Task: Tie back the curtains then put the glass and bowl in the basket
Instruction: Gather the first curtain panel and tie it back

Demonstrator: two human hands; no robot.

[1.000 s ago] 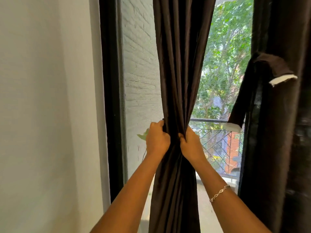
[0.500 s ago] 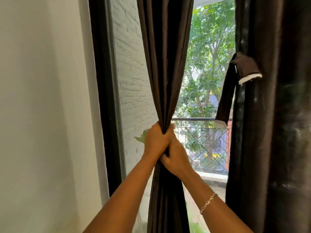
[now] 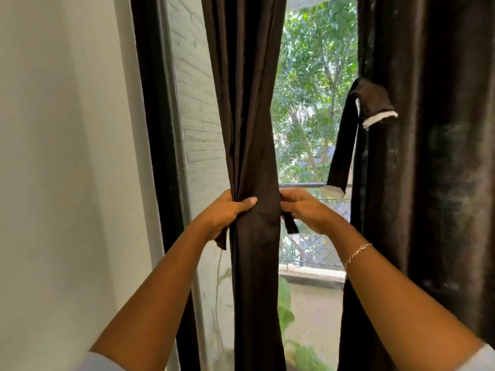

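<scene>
Two dark brown curtains hang at the window. The left curtain [image 3: 249,116] is gathered into a narrow column in the middle of the view. The right curtain [image 3: 428,156] hangs loose along the right edge, well apart from it.

The left hand [image 3: 223,214] grips the gathered left curtain at its waist, fingers curled round the back and the thumb laid across the front folds. One short dark band end [image 3: 221,241] sticks out just under this hand. The right hand [image 3: 308,210] is at the curtain's other side, its fingers pinching a second dark band end [image 3: 290,224] that hangs down beside the cloth. Whether the two ends belong to one band running behind the curtain cannot be told.

One hanging strap [image 3: 344,135] dangles from the right curtain, dark with two white-edged tips, one folded over on top and one at the bottom.

One thin chain bracelet [image 3: 357,253] circles the right wrist. Through the glass show green trees [image 3: 316,76], one metal railing [image 3: 302,185] and a white brick wall [image 3: 198,103]. A plain white wall [image 3: 67,156] fills the left.
</scene>
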